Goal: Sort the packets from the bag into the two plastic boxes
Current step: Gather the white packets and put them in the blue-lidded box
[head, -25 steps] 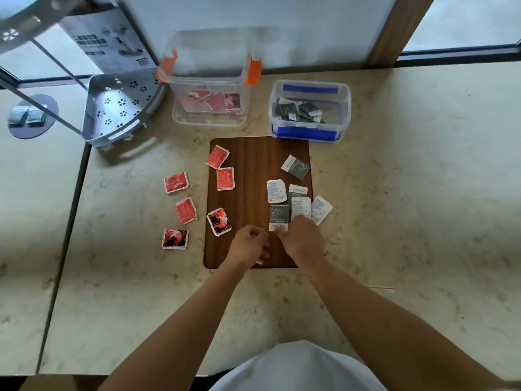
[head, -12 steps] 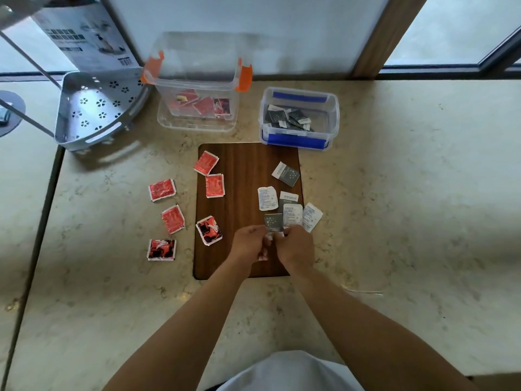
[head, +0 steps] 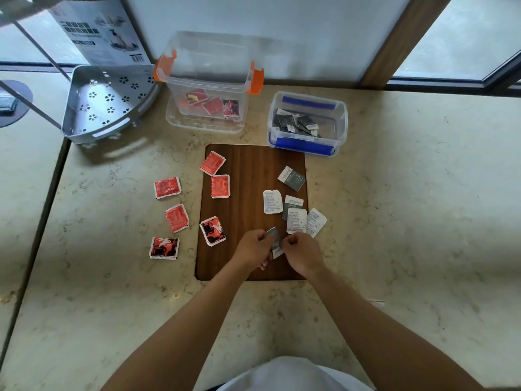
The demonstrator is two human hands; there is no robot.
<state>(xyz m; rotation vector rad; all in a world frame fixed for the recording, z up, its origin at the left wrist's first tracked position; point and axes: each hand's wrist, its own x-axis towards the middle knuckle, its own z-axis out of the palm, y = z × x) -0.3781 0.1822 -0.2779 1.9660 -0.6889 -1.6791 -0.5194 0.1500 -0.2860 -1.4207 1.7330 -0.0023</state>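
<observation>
My left hand (head: 253, 247) and my right hand (head: 302, 252) meet over the near part of the wooden board (head: 248, 176), both pinching one grey packet (head: 274, 238) lifted off it. Several grey and white packets (head: 296, 220) lie on the board's right side, one more grey packet (head: 291, 178) further back. Several red packets (head: 220, 186) lie on the board's left side and on the counter left of it, such as the one (head: 167, 187). The orange-clipped clear box (head: 210, 83) holds red packets. The blue-clipped box (head: 308, 122) holds grey ones.
A grey perforated corner shelf (head: 107, 103) sits at the back left with a printed cardboard box (head: 98, 32) behind it. A wall and window frame close off the back. A seam in the marble counter (head: 408, 207) runs down the left side.
Both hands closed on the grey packet at the board's near right and lifted it off the board. The camera view shifted slightly.
</observation>
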